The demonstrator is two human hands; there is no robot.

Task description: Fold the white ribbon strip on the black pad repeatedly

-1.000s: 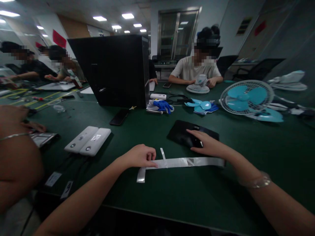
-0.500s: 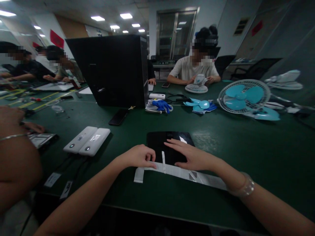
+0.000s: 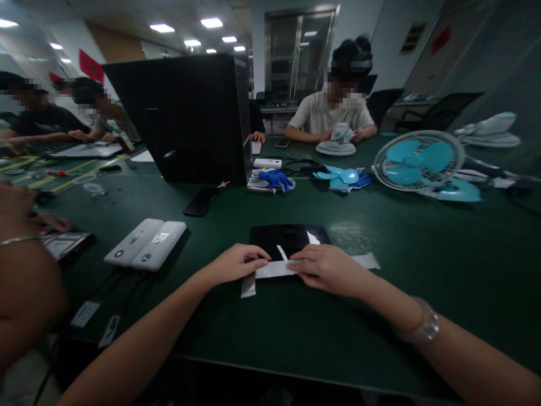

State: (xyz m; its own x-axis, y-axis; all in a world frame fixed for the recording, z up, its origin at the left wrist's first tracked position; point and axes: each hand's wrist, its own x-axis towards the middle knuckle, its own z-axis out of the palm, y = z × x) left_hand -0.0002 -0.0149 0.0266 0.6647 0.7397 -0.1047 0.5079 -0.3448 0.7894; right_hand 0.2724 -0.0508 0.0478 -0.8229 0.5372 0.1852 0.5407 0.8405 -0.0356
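Observation:
A long white strip [image 3: 270,269] lies across the near edge of a flat black tablet-like device [image 3: 287,237] on the green table [image 3: 380,237]. My left hand [image 3: 236,262] pinches the strip near its left end with fingers curled. My right hand [image 3: 327,268] lies over the middle of the strip with fingers closed on it. The strip's right end [image 3: 366,260] sticks out past my right hand, and its left end [image 3: 248,285] hangs toward me.
Two white oblong devices [image 3: 146,248] lie to the left, a dark phone [image 3: 200,201] farther back. A black computer case [image 3: 186,113] stands behind. Blue gloves [image 3: 274,179], fan blades [image 3: 342,177] and a blue fan [image 3: 418,160] lie at the back right. Other people sit around; an arm [image 3: 25,282] is at left.
My right hand slid the black device from the right to in front of me, then moved onto the strip. The strip now lies over the device's near edge.

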